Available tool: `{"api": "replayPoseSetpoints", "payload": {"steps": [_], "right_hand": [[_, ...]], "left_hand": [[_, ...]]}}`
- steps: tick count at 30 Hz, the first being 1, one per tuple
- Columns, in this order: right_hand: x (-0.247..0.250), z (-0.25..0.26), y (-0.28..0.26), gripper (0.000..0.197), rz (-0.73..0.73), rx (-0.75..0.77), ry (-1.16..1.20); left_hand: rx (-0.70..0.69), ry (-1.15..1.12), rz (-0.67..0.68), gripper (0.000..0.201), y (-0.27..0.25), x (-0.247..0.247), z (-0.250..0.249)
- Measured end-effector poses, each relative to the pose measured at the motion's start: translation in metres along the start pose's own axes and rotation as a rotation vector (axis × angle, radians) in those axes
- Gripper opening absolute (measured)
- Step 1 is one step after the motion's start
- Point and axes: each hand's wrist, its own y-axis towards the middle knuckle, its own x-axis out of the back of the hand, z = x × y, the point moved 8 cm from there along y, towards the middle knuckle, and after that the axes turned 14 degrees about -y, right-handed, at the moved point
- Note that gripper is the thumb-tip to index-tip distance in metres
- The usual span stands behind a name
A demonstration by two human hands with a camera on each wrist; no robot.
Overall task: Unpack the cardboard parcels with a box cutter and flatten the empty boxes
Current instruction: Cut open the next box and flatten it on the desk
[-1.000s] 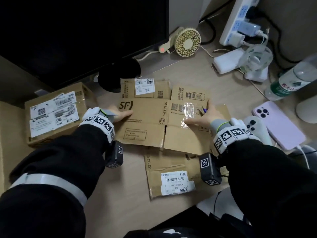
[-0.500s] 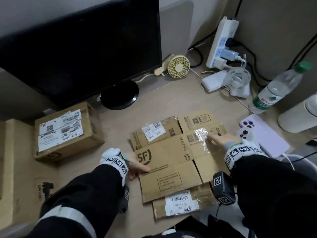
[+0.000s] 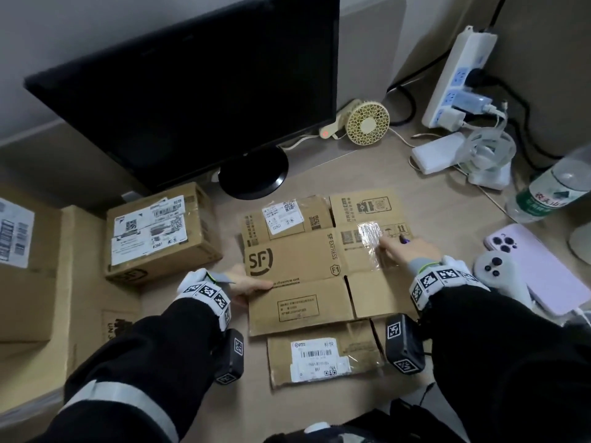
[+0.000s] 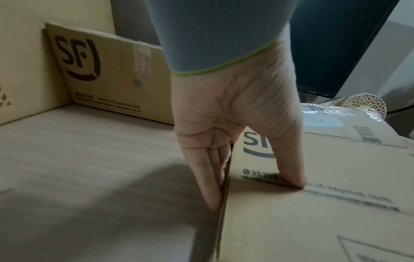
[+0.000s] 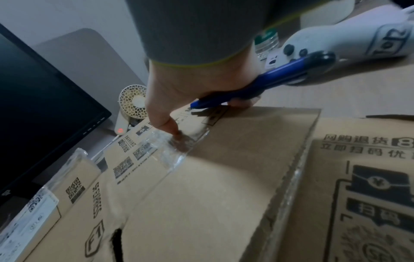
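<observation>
Head view: flattened box [image 3: 303, 266] is sliding nearer, left hand [image 3: 246, 284] pinching its edge, right hand [image 3: 406, 251] clasping cutter [image 5: 257, 85], forefinger pressing tape [image 3: 371, 233]; sealed parcel [image 3: 160, 231] is awaiting cutting.

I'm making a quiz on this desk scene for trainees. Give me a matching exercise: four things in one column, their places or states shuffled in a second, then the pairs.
Things:
1. box cutter
2. flattened box
3. sealed box
4. phone

Places or states:
A. left of the flattened box
B. held in the right hand
C. at the desk's right edge
D. pinched at its edge by the left hand

Pairs: 1-B, 2-D, 3-A, 4-C
</observation>
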Motion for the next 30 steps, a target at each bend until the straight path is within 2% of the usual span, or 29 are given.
{"api": "replayPoseSetpoints", "payload": {"steps": [5, 10, 15, 19, 21, 23, 25, 27, 28, 30], "right_hand": [[0.009, 0.03, 0.02, 0.059, 0.026, 0.014, 0.051], [0.033, 0.063, 0.038, 0.047, 0.033, 0.047, 0.112], [0.052, 0.093, 0.046, 0.048, 0.0, 0.083, 0.134], [0.052, 0.089, 0.046, 0.044, 0.028, 0.041, 0.155], [0.042, 0.077, 0.046, 0.043, 0.067, 0.017, 0.126], [0.027, 0.071, 0.038, 0.044, 0.09, 0.016, 0.088], [0.008, 0.063, 0.033, 0.042, 0.086, -0.008, 0.041], [-0.006, 0.059, 0.028, 0.041, 0.062, -0.043, 0.03], [-0.011, 0.057, 0.027, 0.048, 0.042, -0.069, 0.045], [-0.018, 0.052, 0.028, 0.079, 0.005, -0.123, 0.009]], "left_hand": [[-0.168, -0.084, -0.149, 0.052, 0.01, 0.027, -0.043], [-0.299, -0.186, -0.283, 0.062, 0.023, 0.055, -0.095], [-0.28, -0.226, -0.282, 0.051, 0.041, 0.07, -0.104], [-0.27, -0.248, -0.278, 0.076, 0.049, 0.074, -0.098], [-0.221, -0.178, -0.258, 0.081, 0.053, 0.07, -0.088], [-0.204, -0.065, -0.259, 0.075, 0.055, 0.065, -0.078], [-0.23, 0.177, -0.344, 0.077, 0.054, 0.06, -0.075], [-0.297, 0.446, -0.4, 0.09, 0.044, 0.045, -0.085], [-0.344, 0.522, -0.348, 0.1, 0.038, 0.029, -0.092], [-0.433, 0.69, -0.113, 0.12, 0.026, -0.018, -0.099]]}}
